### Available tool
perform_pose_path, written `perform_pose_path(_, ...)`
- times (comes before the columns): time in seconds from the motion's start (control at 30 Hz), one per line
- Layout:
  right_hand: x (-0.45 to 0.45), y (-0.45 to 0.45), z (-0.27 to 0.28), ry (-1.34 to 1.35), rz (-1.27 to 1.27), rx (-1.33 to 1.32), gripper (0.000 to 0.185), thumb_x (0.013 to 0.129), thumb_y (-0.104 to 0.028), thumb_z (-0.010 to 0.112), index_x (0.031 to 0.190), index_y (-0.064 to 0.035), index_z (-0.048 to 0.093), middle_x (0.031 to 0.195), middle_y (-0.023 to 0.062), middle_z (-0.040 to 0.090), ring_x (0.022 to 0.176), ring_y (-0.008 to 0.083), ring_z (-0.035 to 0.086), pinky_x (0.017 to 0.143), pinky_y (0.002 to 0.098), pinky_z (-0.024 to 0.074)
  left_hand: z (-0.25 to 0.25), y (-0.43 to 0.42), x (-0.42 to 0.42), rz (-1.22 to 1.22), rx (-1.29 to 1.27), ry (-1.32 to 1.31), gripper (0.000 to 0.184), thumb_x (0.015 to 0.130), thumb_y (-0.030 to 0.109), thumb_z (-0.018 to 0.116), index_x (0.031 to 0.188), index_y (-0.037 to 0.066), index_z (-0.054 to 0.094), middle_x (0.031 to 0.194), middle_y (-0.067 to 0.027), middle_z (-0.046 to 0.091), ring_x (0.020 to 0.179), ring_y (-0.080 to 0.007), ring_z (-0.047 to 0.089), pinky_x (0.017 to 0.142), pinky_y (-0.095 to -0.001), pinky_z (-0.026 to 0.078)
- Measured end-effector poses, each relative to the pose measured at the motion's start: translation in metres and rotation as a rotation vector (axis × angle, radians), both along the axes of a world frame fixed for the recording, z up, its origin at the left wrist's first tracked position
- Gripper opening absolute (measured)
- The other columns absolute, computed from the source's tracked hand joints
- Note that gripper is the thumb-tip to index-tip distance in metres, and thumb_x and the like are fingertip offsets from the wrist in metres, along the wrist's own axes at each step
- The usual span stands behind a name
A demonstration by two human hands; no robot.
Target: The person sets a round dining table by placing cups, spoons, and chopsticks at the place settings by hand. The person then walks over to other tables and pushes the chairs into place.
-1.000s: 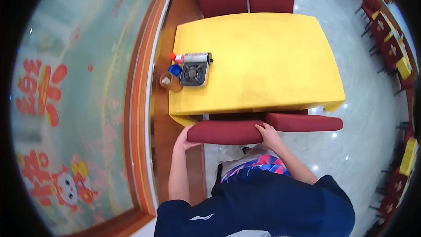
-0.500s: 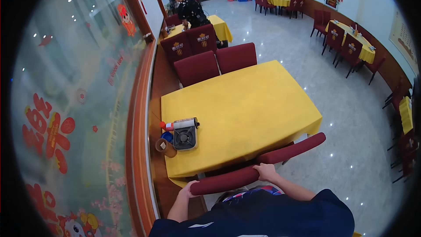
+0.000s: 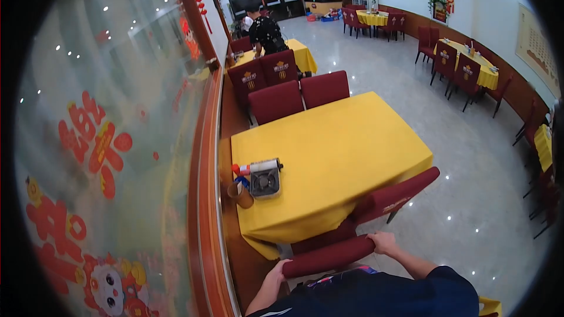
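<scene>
A dark red upholstered chair (image 3: 329,256) stands right in front of me, its backrest between my hands. At the backrest's left end, my left hand (image 3: 279,271) is closed around the top corner. My right hand (image 3: 383,242) grips the opposite end. Just beyond lies a table under a yellow tablecloth (image 3: 346,152), with part of the chair's seat reaching beneath the cloth's hanging edge. A second red chair (image 3: 396,196) stands to the right at the same table side. On the table's left end sit a portable gas stove (image 3: 265,182) and a brown cylindrical holder (image 3: 240,195).
A decorated window (image 3: 117,158) with a wooden frame runs along my left. Two red chairs (image 3: 276,103) face me across the table. Behind them a person in a dark patterned shirt (image 3: 267,35) leans over another yellow table. More tables and chairs line the right wall (image 3: 470,70).
The held chair has come back from the table, showing more of its seat, with both hands still on it. My view has tilted up and shifted left.
</scene>
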State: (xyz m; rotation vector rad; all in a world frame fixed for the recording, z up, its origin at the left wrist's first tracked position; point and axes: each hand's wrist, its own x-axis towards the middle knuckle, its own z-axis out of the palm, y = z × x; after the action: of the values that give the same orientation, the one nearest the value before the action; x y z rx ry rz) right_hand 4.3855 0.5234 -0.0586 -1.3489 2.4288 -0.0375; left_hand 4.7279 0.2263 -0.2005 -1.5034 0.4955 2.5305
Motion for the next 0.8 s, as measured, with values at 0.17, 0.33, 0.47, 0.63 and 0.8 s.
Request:
perform_pose_path(0.17,0.029,0.042,0.001,0.046,0.007,0.029,0.044,0.072,-0.021,0.068,0.115,-0.0282,0.061,0.1,0.0077,0.064,0.095,0.0304,0.065,0.074,0.0448,0.0527,-0.011,0.041,0.022,0.002,0.015,0.055,0.052,0.079,0.028,0.064,0.122,0.002,0.05,0.115,-0.0191,0.061,0.103,-0.0318,0.063,0.089,-0.0492,0.052)
perform_pose_path(0.33,0.066,0.08,0.014,0.004,0.033,0.141,0.05,0.073,-0.023,0.068,0.121,-0.0304,0.057,0.104,0.0068,0.063,0.101,0.0284,0.063,0.077,0.0434,0.0525,-0.082,0.079,0.079,0.009,-0.047,0.221,0.06,0.076,0.034,0.068,0.125,0.005,0.048,0.114,-0.0171,0.062,0.101,-0.032,0.063,0.085,-0.0491,0.053)
perform_pose_path(0.47,0.098,0.11,0.02,-0.06,0.037,0.221,0.055,0.075,-0.025,0.068,0.128,-0.0326,0.052,0.115,0.0055,0.06,0.103,0.028,0.063,0.079,0.0442,0.053,-0.076,0.103,0.117,-0.065,-0.079,-0.011,0.056,0.078,0.029,0.064,0.123,0.0,0.048,0.114,-0.0206,0.061,0.102,-0.0366,0.062,0.089,-0.0532,0.051)
perform_pose_path(0.63,0.108,0.128,0.024,-0.106,-0.027,0.105,0.063,0.077,-0.025,0.067,0.135,-0.032,0.045,0.122,0.0091,0.055,0.1,0.0323,0.064,0.077,0.0449,0.0542,-0.038,0.126,0.122,-0.091,-0.096,-0.099,0.057,0.077,0.032,0.066,0.121,0.001,0.05,0.112,-0.0187,0.062,0.1,-0.0357,0.063,0.086,-0.0535,0.052)
perform_pose_path(0.8,0.095,0.143,0.014,-0.17,0.07,-0.065,0.08,0.077,-0.032,0.07,0.146,-0.0295,0.029,0.137,0.015,0.042,0.095,0.0388,0.064,0.079,0.0467,0.0543,-0.024,0.117,0.115,-0.023,0.067,-0.005,0.052,0.075,0.038,0.069,0.116,0.008,0.056,0.103,-0.0133,0.067,0.092,-0.0299,0.066,0.079,-0.0496,0.055)
